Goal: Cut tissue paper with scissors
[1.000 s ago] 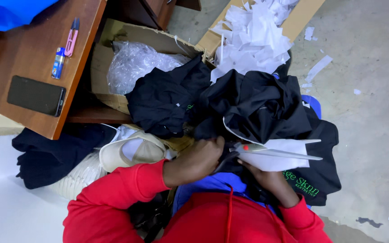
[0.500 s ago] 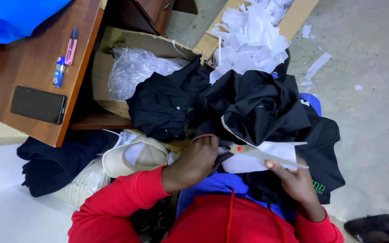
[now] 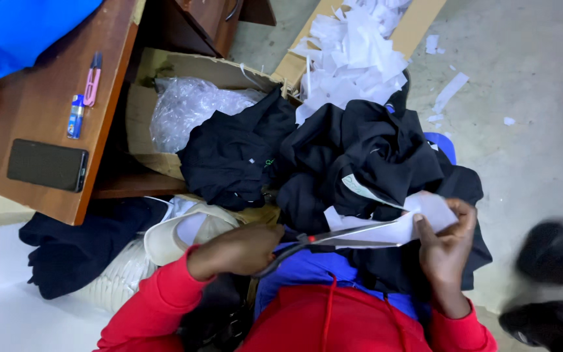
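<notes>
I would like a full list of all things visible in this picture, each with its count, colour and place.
scissors: one, dark handles, in the left hand, blades on the white piece
white piece: one, white, held by the right hand
black garments: a pile, black, centre
cardboard box: one, brown, beside the desk
plastic wrap: one bundle, clear, in the box
white scraps: many, white, top centre
desk: one, brown, left
phone: one, black, on the desk
shoes: two, black, right edge
left hand: one, bottom centre
right hand: one, bottom right
</notes>
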